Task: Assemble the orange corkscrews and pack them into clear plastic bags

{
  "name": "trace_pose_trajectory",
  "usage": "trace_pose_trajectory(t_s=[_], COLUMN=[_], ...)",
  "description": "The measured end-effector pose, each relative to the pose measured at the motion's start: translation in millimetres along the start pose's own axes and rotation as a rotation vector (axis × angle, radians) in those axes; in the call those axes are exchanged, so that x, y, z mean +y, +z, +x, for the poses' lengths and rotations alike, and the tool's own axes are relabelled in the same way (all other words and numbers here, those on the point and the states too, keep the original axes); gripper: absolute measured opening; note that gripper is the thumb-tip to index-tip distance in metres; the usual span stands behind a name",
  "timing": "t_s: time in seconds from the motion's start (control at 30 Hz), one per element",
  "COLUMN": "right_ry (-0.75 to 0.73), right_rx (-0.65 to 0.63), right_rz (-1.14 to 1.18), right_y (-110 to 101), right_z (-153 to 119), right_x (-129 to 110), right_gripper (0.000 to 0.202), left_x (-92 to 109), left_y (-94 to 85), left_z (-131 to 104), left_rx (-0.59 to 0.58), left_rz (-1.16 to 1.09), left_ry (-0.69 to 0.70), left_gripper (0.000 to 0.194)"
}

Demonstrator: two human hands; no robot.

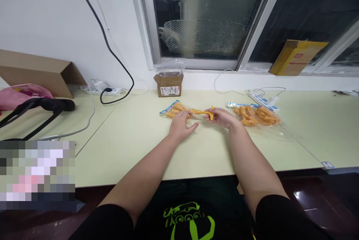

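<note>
While the right hand (220, 117) grips the curved right end of a slender orange piece (199, 112) with its fingers, the piece's long axis runs left to right over the table (202, 154), its shaft pointing left toward a plastic bag (174, 110). The left hand (179, 126) covers the bag's near side, thumb spread; whether its fingers grip anything, I cannot tell.

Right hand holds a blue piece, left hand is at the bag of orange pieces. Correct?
No: the head view shows the piece in the right hand is orange, not blue. The left hand is at the bag of orange pieces, as stated.
</note>
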State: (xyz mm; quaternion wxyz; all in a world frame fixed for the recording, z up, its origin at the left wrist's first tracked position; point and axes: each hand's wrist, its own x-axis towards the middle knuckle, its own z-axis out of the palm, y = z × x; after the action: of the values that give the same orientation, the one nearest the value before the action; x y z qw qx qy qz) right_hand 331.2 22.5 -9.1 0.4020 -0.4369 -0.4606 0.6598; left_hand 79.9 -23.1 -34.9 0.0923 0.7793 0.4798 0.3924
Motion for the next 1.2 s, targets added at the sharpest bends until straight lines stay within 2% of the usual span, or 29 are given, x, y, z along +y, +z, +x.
trace_pose_trajectory(t_s=[0.1, 0.3, 0.5, 0.6, 0.73, 0.8, 0.9, 1.03, 1.1, 1.2], right_ry=[0.041, 0.057, -0.005, 0.007, -0.03, -0.068, -0.139, -0.294, -0.377, -0.439], right_rx=[-0.102, -0.212, -0.129, -0.098, 0.042, 0.1, 0.079, -0.04, -0.064, -0.025], right_rz=[0.108, 0.171, 0.12, 0.105, 0.096, 0.104, 0.052, -0.149, -0.242, -0.323], right_y=[24.7, 62.3, 80.0, 87.7, 95.1, 96.0, 94.4, 91.3, 90.0, 87.7], right_z=[6.4, 12.1, 20.2, 23.4, 26.5, 27.4, 28.4, 32.2, 35.3, 38.4], right_x=[10.8, 30.5, 42.3, 47.4, 52.3, 53.2, 54.1, 58.2, 60.9, 63.6], right_gripper=[0.021, 0.022, 0.013, 0.021, 0.063, 0.072, 0.057, 0.026, 0.023, 0.035], left_x=[3.1, -5.2, -9.9, -13.6, -18.8, -20.0, -18.9, -14.4, -12.0, -10.1], left_y=[8.7, 13.4, 11.0, 9.3, 7.7, 7.5, 7.8, 8.5, 8.4, 7.3], left_z=[-1.8, -4.7, -2.5, -0.8, 1.3, 1.7, 1.5, 1.3, 1.1, 0.2], left_rx=[0.038, 0.035, 0.058, 0.069, 0.102, 0.094, 0.082, 0.039, -0.004, -0.058], left_rz=[0.066, -0.011, 0.001, -0.008, -0.051, -0.092, -0.14, -0.12, -0.099, -0.095], left_ry=[0.017, -0.039, -0.085, -0.127, -0.151, -0.116, -0.06, 0.01, 0.083, 0.182], left_gripper=[0.037, 0.043, 0.048, 0.053, 0.056, 0.054, 0.051, 0.047, 0.045, 0.039])
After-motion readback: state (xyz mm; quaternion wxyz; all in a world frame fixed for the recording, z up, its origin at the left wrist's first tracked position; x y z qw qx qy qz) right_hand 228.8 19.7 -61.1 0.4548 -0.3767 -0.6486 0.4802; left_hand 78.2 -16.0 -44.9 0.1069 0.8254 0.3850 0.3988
